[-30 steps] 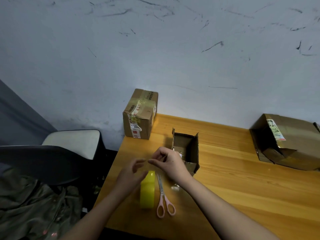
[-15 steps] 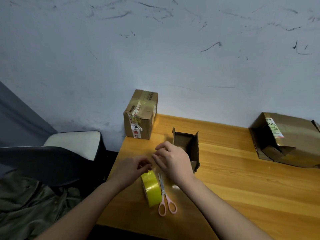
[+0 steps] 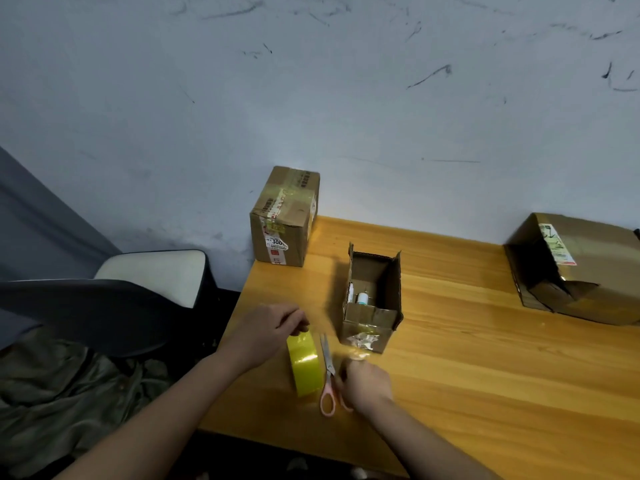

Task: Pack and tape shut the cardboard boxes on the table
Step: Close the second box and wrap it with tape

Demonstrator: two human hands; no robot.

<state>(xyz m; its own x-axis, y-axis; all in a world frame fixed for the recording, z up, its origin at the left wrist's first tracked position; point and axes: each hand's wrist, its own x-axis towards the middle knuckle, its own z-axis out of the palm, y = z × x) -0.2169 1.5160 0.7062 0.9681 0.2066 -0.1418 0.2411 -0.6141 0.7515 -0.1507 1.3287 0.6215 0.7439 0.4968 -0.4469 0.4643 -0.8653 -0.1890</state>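
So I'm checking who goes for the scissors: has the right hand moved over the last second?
Yes. The right hand has pulled back from beside the open box toward the person, down to the pink scissors handles.

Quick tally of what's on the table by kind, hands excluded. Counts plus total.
Cardboard boxes: 3 (taped box, open box, large box)
Tape rolls: 1 (yellow tape roll)
Scissors: 1 (pink-handled scissors)
Total: 5
Small items sit inside the open box; their number is unclear, so they are not counted.
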